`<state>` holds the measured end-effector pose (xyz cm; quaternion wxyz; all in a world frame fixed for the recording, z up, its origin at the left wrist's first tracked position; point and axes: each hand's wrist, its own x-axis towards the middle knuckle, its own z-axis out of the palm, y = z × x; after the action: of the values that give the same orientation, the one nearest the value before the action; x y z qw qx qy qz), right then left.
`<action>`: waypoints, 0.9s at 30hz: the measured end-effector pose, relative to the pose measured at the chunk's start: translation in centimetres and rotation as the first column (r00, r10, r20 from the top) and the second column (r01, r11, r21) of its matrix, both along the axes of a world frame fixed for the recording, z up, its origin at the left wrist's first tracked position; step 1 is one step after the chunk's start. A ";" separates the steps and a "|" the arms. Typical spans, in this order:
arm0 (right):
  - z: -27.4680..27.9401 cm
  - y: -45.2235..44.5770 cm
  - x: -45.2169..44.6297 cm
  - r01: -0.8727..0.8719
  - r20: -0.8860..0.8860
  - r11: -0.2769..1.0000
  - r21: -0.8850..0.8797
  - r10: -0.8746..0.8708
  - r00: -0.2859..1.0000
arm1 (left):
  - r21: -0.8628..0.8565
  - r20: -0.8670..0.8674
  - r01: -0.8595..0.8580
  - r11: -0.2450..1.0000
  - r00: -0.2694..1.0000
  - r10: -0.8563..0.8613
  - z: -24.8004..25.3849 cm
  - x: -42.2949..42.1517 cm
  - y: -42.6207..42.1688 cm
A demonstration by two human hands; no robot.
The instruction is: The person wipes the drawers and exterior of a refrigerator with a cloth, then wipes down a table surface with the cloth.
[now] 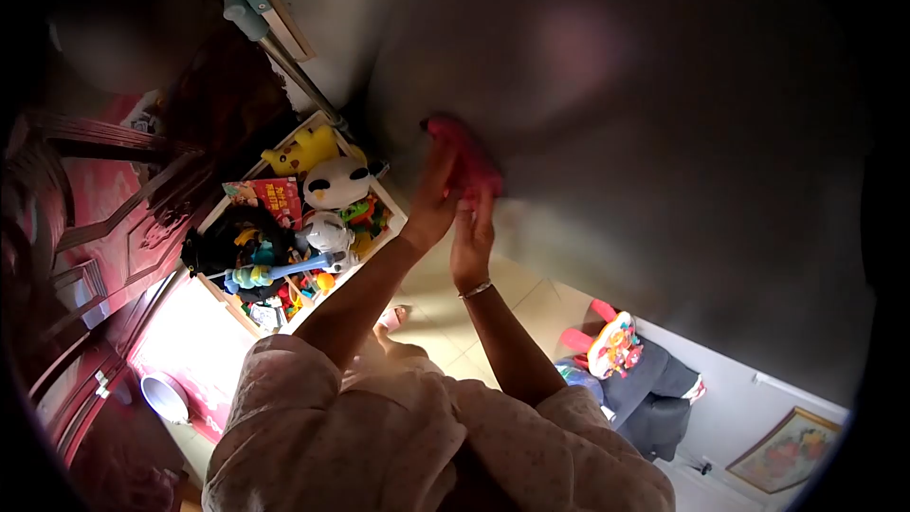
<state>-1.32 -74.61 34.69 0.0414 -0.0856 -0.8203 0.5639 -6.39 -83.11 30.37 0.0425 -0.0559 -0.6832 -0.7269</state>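
Observation:
A pink, soft-looking thing, probably a cloth (469,156), is bunched up in front of a large dark grey surface (664,190). My left hand (438,192) is closed on its left side, with the fingers partly hidden behind it. My right hand (472,232), below a bracelet-ringed wrist, grips its lower edge with the fingertips. Whether the cloth touches the grey surface I cannot tell. A blurred pink patch shows higher up on that surface.
Left of my arms stands a wooden box (393,213) full of toys, including a yellow plush (303,150). A metal pole (303,81) rises behind it. Carved dark red furniture (123,199) lines the far left. Lower right are a red-and-white toy (614,346) and a framed picture (785,450).

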 end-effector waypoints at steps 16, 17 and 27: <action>4.0 3.2 6.5 0.008 -0.134 0.988 -0.154 -0.029 0.991 | 0.626 0.478 -0.173 0.761 0.856 -0.198 5.2 4.3 1.6; 4.6 3.6 7.6 0.083 -0.090 0.954 -0.286 -0.114 0.989 | 0.620 0.477 -0.160 0.768 0.854 -0.207 5.4 5.1 1.8; 7.0 6.5 14.9 0.197 0.270 0.914 -0.354 -0.102 0.957 | 0.235 0.438 0.436 0.869 0.750 -0.495 8.1 15.8 0.3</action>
<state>13.63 -68.10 41.72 -0.0344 -0.2242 -0.6864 0.6910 9.37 -82.79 38.45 -0.3094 -0.0379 -0.5915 -0.7436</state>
